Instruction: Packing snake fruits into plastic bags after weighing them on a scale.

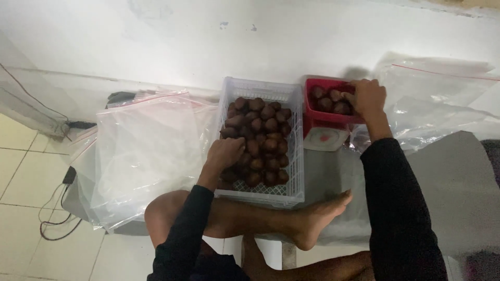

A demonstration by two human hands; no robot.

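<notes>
Bare legs fold across the bottom of the view, 1 foot [317, 218] resting on its side just in front of the white slatted crate [297, 156], so the person sits on the floor with the work pulled close between knee and wall. Both arms wear dark long sleeves.

Inside the crate lies a heap of brown, scaly, roughly egg-shaped fruits [265, 132], filling it from the far wall nearly to the near one. Over the near-left part of that heap, the left hand [225, 153] sits palm down with fingers curled into the fruit; it seems to be closing on 1 or more pieces, but the knuckles hide the fingertips, so I cannot tell whether anything is actually gripped.

Right of the crate and touching it stands a red tub [312, 112] on a small white scale [325, 138], which would explain why the tub is raised and set within easy reach. About 4 fruits already lie in it. Reaching to the tub's far right rim is the right hand [369, 96], fingers bent down around 1 fruit at the edge, apparently pinching it.

Clear zip bags with red seal strips lie flat on both sides: a stack at left [140, 156], more at right [432, 99]. Cables [57, 208] trail over the pale floor tiles at far left.
</notes>
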